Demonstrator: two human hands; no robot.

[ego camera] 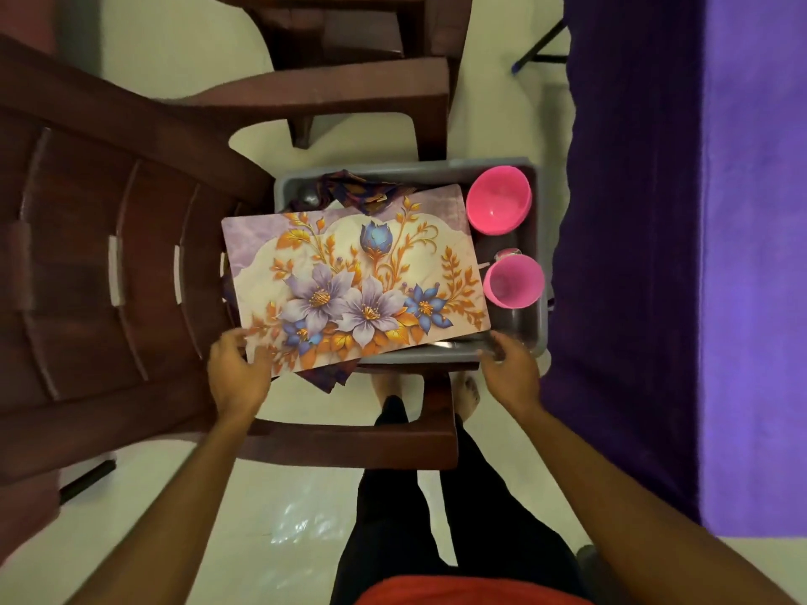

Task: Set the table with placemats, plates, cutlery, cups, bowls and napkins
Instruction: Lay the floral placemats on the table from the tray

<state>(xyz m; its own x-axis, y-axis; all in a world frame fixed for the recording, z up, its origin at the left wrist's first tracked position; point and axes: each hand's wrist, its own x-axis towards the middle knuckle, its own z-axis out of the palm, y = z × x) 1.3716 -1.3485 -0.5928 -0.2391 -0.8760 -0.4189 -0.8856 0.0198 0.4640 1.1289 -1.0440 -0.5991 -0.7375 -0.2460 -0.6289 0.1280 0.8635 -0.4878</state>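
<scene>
Looking down through the head camera, I see the placemat [353, 277] lying slightly askew across the top of a grey tub [540, 203] that sits on the seat of a dark brown plastic chair [109, 264]. The mat is a rectangle with rounded corners. It has a mottled lilac border around a cream, scallop-edged panel. Printed on that panel are two large pale-purple flowers with gold centres, smaller blue blooms, a blue bud on a stem at the middle and curling orange-gold leaves. Its near left corner juts out past the tub's rim over the chair seat.

My left grip [238, 373] is clamped on that near left corner, the thumb lying on the printed face and the fingers running up the mat's left edge. My right grip [511, 369] sits at the tub's near right corner, just beside the mat's near right corner. Its fingers are curled and blurred, and I cannot tell whether they hold anything.

Inside the tub, to the right of the mat, a pink bowl [498, 200] sits at the far end and a second pink bowl [515, 281] nearer me. A dark patterned napkin [353, 189] shows beyond the mat's far edge. More of the same cloth [327, 379] pokes out under the near edge.

On the right stands the tabletop [751, 255], covered in purple cloth.
</scene>
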